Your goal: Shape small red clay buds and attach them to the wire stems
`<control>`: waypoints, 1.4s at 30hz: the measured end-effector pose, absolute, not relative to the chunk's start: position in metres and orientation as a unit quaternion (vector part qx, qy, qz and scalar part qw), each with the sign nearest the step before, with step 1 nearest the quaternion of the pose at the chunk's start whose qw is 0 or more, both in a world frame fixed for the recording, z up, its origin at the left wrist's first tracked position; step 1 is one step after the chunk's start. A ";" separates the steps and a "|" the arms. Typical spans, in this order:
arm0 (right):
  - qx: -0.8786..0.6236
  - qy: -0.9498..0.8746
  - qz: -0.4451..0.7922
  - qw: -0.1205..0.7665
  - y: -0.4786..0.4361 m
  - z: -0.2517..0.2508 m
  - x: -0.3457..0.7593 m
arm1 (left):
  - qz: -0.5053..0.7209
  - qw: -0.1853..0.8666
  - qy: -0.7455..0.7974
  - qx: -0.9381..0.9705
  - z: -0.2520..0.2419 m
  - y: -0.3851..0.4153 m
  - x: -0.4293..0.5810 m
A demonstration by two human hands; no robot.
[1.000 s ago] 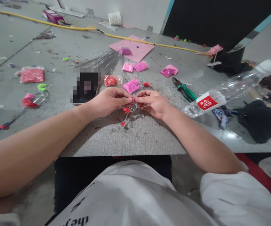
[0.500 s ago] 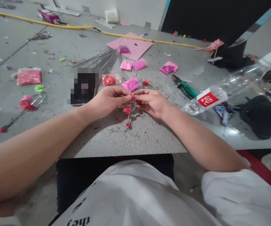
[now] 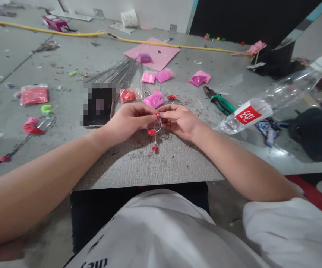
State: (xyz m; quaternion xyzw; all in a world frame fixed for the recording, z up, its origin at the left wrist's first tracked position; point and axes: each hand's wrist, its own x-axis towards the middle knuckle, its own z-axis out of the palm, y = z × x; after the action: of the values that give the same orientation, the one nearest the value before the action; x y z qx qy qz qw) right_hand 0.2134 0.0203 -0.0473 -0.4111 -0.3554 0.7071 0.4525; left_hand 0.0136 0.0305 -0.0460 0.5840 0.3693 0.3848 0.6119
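Note:
Between my two hands is a twisted wire ornament (image 3: 160, 127) with small red clay pieces on it. My left hand (image 3: 133, 120) pinches its upper part from one side, thumb and forefinger meeting by a red bit at the top. From the other side my right hand (image 3: 179, 121) pinches the same spot, its lower fingers curled beneath. A red clay flower (image 3: 151, 132) sits midway on the wire, and a smaller red clay piece (image 3: 154, 148) hangs at the lower end. The fingertips hide part of the top.
Beyond my hands lie a pink clay packet (image 3: 153, 100), a red clay packet (image 3: 128, 95) and a bundle of thin wires (image 3: 116, 72). Green-handled pliers (image 3: 219, 102) and a plastic bottle (image 3: 284, 95) are at the right. A phone-like dark object (image 3: 99, 108) and another wire ornament (image 3: 32, 126) lie left.
The hanging wire ornament has turned slightly, its lower end swinging a little to the right. Both hands keep their pinch at the top. The whole view has shifted slightly.

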 end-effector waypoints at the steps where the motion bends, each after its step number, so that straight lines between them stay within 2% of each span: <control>1: -0.408 -0.355 0.709 0.454 0.020 -0.048 0.214 | 0.388 0.623 0.370 0.570 -0.045 0.030 0.014; 8: -0.396 -0.358 0.715 0.452 0.022 -0.050 0.214 | 0.377 0.716 0.338 0.480 -0.040 0.028 0.016; 19: -0.363 -0.439 0.678 0.464 0.021 -0.051 0.217 | 0.347 0.772 0.271 0.458 -0.047 0.032 0.008; 22: -0.355 -0.458 0.666 0.470 0.019 -0.050 0.217 | 0.348 0.776 0.265 0.455 -0.048 0.032 0.007; 28: -0.365 -0.436 0.705 0.423 0.016 -0.048 0.216 | 0.352 0.770 0.261 0.463 -0.048 0.034 0.007; 37: -0.377 -0.445 0.694 0.422 0.015 -0.046 0.217 | 0.371 0.759 0.286 0.453 -0.046 0.030 0.009; 42: -0.350 -0.510 0.631 0.467 0.014 -0.050 0.219 | 0.378 0.773 0.279 0.425 -0.045 0.030 0.009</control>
State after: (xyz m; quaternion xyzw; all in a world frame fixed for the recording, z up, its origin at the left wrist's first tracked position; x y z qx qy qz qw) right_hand 0.2185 0.0138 -0.0498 -0.3500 -0.5105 0.6315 0.4670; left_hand 0.0087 0.0296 -0.0451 0.4253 0.2792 0.3783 0.7733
